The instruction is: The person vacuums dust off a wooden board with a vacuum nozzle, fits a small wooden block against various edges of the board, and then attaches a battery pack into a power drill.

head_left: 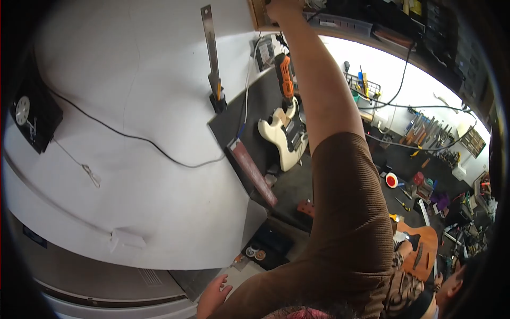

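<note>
My right arm, in a brown ribbed sleeve, stretches up through the middle of the head view. My right hand (285, 8) is at the top edge beside a wooden shelf edge (258, 17); its fingers are mostly cut off, so any hold is hidden. Low in the view, my left hand (213, 294) hangs with fingers apart and slightly bent, holding nothing visible. Near it are small round containers (255, 251) in a dark tray. Left of the raised arm lie a cream electric guitar body (284, 139) and an orange power tool (286, 74) hanging above it.
A steel ruler (211, 42) stands against the white wall, and a black cable (143, 137) crosses it. A long reddish bar (252, 173) lies on the bench edge. At lower right another person holds a brown guitar (422, 250). Hand tools (427, 130) line the back wall.
</note>
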`<action>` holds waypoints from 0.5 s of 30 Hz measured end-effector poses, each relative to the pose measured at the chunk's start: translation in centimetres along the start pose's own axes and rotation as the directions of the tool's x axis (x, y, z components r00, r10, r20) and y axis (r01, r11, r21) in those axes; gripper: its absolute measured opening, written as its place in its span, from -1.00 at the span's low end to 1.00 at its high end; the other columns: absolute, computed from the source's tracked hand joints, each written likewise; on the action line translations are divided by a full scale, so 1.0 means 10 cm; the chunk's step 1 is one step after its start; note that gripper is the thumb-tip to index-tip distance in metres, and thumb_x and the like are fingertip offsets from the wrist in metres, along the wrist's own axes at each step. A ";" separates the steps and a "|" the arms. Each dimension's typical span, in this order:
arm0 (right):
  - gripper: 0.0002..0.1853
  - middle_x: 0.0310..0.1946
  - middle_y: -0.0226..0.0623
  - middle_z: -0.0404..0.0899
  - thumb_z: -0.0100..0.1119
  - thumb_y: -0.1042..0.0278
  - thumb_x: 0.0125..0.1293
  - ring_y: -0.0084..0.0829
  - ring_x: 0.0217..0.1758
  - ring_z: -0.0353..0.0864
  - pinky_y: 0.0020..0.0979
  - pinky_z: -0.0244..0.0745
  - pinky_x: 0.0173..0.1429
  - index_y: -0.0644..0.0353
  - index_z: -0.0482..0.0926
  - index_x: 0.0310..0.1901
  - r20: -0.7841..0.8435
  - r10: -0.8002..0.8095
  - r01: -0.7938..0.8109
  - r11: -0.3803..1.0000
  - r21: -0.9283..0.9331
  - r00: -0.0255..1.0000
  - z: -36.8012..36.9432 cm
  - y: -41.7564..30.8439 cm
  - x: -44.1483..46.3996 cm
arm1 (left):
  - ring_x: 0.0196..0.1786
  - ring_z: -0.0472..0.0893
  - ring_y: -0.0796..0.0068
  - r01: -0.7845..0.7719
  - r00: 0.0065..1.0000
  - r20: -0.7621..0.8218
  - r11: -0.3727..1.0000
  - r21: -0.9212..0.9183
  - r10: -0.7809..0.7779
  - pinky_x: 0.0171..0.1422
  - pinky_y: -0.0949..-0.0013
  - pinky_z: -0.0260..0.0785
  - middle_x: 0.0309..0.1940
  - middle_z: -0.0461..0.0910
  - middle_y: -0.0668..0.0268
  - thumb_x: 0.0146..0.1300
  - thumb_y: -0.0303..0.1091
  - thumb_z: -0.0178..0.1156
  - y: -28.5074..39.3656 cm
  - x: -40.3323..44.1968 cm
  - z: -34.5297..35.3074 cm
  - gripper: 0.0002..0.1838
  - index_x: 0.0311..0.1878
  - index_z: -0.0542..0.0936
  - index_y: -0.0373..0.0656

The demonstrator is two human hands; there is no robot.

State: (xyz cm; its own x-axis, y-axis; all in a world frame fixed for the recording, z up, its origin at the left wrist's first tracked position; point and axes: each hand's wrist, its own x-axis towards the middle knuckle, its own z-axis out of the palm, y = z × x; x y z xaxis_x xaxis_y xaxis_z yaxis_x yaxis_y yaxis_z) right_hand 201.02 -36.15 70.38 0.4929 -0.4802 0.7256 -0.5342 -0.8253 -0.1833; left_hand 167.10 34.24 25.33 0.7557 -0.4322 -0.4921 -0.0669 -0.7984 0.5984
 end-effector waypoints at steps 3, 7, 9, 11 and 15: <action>-0.56 0.37 -0.04 0.71 0.07 0.18 0.63 0.00 0.46 0.66 0.11 0.55 0.44 0.13 0.70 0.38 0.056 0.019 -0.017 0.999 -0.035 0.998 0.25 0.03 0.15 | 0.29 0.73 0.17 0.079 0.992 0.096 0.997 -0.016 -0.077 0.36 0.12 0.62 0.38 0.64 -0.01 0.52 -0.15 0.46 -0.28 0.29 -0.04 -0.25 0.66 0.43 -0.16; -0.59 0.27 -0.06 0.74 0.13 0.19 0.59 -0.01 0.34 0.70 0.08 0.59 0.37 0.13 0.70 0.34 0.053 0.016 -0.017 1.000 0.016 0.998 0.34 0.08 0.15 | 0.31 0.73 0.16 0.106 0.982 0.162 0.994 -0.040 -0.099 0.37 0.07 0.63 0.41 0.62 -0.02 0.53 -0.14 0.45 -0.41 0.39 -0.06 -0.22 0.69 0.39 -0.15; -0.60 0.22 -0.07 0.76 0.15 0.20 0.58 -0.01 0.28 0.72 0.06 0.61 0.34 0.13 0.71 0.32 0.021 0.017 -0.019 0.998 0.066 1.000 0.34 0.11 0.13 | 0.32 0.73 0.15 0.093 0.981 0.175 0.995 -0.040 -0.085 0.37 0.08 0.63 0.42 0.62 -0.01 0.53 -0.17 0.44 -0.50 0.42 -0.09 -0.24 0.69 0.39 -0.15; -0.61 0.17 -0.08 0.78 0.18 0.21 0.56 -0.01 0.22 0.74 0.04 0.63 0.31 0.14 0.71 0.29 -0.033 0.016 -0.012 0.991 0.135 0.999 0.33 0.16 0.09 | 0.32 0.73 0.15 0.101 0.982 0.167 0.993 -0.064 -0.089 0.37 0.11 0.63 0.43 0.62 0.00 0.54 -0.22 0.43 -0.57 0.41 -0.10 -0.26 0.68 0.40 -0.16; -0.64 0.08 -0.10 0.81 0.23 0.22 0.53 -0.01 0.10 0.79 0.01 0.67 0.24 0.14 0.71 0.25 -0.274 0.055 0.052 0.927 0.370 0.960 0.08 0.29 -0.23 | 0.32 0.74 0.14 0.008 0.993 0.118 1.000 -0.015 -0.006 0.38 0.14 0.63 0.40 0.64 0.02 0.54 -0.30 0.41 -0.50 0.36 -0.23 -0.29 0.66 0.42 -0.18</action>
State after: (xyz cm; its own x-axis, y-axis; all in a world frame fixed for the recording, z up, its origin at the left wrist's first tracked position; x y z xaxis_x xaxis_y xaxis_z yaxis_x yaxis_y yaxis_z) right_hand 198.90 -37.70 67.61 0.2558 -0.4255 0.8680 -0.2155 -0.9004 -0.3779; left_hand 171.64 37.66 21.96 0.6742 -0.4734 -0.5669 -0.0508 -0.7955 0.6038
